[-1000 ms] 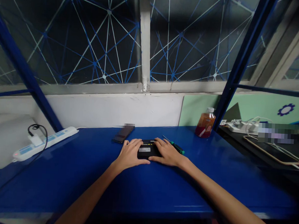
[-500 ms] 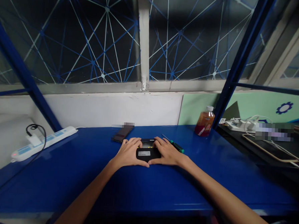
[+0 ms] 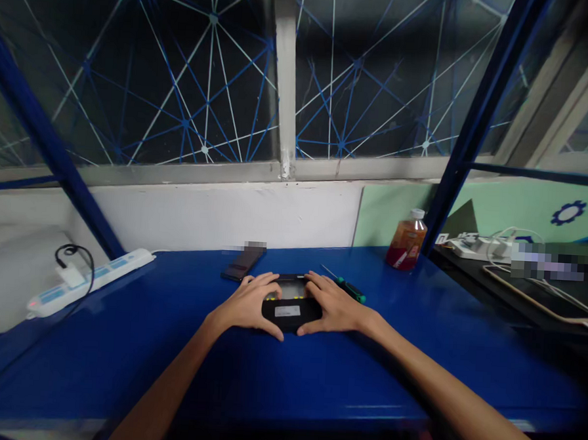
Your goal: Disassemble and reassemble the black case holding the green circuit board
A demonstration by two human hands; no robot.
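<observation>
A black device with a pale label on its near part and a lighter recess with small yellow bits lies at the middle of the blue table. My left hand grips its left side, fingers over the far part and thumb at the near edge. On the right side my right hand holds it the same way. A green and black screwdriver lies just beyond my right hand. Behind my left hand rests a dark phone.
The blue table reaches up to a white wall. A white power strip with a black cable lies at the left. A bottle of reddish drink stands back right. On a black surface further right are another phone and cables.
Both thumbs have moved apart and slightly nearer, and more of the device's near part and label shows. The whole view has shifted slightly.
</observation>
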